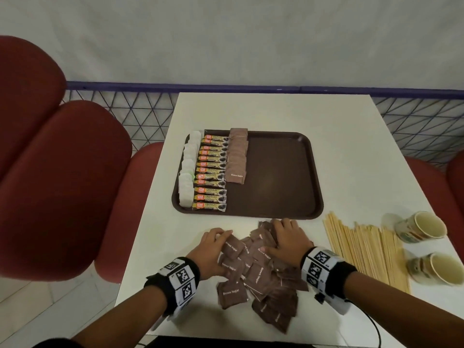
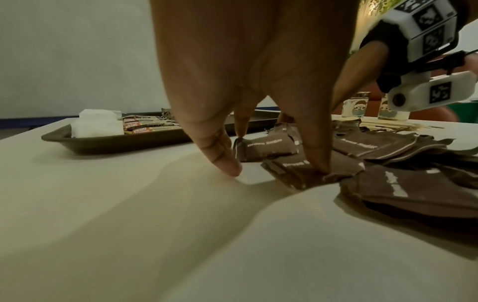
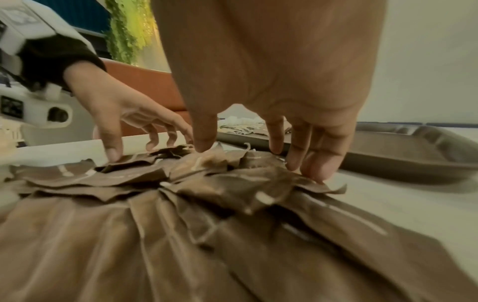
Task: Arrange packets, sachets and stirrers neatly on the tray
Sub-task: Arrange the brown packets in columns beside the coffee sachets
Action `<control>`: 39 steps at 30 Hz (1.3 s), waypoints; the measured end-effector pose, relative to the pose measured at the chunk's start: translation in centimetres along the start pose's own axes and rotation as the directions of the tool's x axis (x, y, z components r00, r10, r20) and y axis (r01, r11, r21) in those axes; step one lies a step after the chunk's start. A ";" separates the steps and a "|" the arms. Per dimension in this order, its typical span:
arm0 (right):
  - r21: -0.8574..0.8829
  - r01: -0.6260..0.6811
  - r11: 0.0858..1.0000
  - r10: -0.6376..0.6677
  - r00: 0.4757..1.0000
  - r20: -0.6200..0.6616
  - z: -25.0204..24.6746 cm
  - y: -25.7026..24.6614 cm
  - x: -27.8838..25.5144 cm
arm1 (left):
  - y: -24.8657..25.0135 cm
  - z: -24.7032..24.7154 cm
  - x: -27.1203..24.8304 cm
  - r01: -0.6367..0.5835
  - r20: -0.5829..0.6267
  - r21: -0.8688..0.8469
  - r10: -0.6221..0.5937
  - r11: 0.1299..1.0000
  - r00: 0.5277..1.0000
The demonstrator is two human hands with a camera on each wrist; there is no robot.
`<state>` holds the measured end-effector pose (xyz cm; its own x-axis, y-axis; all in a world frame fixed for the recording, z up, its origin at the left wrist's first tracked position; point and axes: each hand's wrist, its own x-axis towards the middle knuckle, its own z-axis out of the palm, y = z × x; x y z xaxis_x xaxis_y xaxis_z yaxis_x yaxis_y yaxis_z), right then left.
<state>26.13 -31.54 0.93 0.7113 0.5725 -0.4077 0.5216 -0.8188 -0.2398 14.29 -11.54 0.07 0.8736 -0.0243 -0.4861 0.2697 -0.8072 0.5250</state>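
A loose pile of brown sugar packets [image 1: 256,275] lies on the white table in front of the brown tray [image 1: 276,172]. My left hand [image 1: 216,241] rests on the pile's left edge with its fingers spread; its thumb [image 2: 315,159] presses one packet [image 2: 305,173]. My right hand [image 1: 286,234] lies flat on the pile's far right part, fingertips [image 3: 318,163] touching packets [image 3: 207,204]. On the tray's left part stand three tidy columns: white sachets [image 1: 187,177], coffee granule sticks [image 1: 211,172] and brown sugar packets [image 1: 236,156].
Wooden stirrers [image 1: 366,249] lie in a loose heap to the right of the pile. Two paper cups [image 1: 421,226] [image 1: 437,268] lie on their sides beyond them, near the table's right edge. Red chairs [image 1: 62,184] stand to the left. The tray's right half is bare.
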 end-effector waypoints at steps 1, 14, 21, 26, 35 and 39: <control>0.013 0.020 1.000 -0.020 1.000 0.013 0.1 -0.6 0.2 | 0.1 0.0 0.2 0.009 -0.005 -0.014 -0.009 1.000 1.000; 0.160 0.066 0.985 -0.080 0.993 0.082 -1.6 -1.5 0.8 | 0.5 0.4 0.6 -0.062 -0.047 -0.117 0.057 0.991 0.997; 0.177 0.028 0.984 -0.060 0.983 0.174 -0.6 -1.5 0.6 | 0.5 0.7 0.4 -0.073 0.007 -0.030 0.073 0.997 0.997; 0.398 -0.065 0.915 -0.051 0.961 0.273 -0.7 -3.6 1.3 | 1.0 1.0 1.4 -0.081 -0.069 -0.049 0.077 0.996 0.995; 0.304 -0.061 0.951 0.004 0.983 0.186 0.6 -5.8 2.2 | 1.3 1.3 1.8 -0.029 -0.131 -0.265 -0.006 0.964 0.991; 0.203 -0.048 0.978 0.015 0.987 0.161 0.6 -6.9 2.3 | 1.6 1.2 1.7 -0.017 -0.162 -0.310 -0.035 0.951 0.986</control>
<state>23.93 -24.59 1.11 0.6338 0.5461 -0.5478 0.3809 -0.8367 -0.3935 15.74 -13.56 -0.82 0.9178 0.0998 -0.3842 0.3666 -0.5844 0.7239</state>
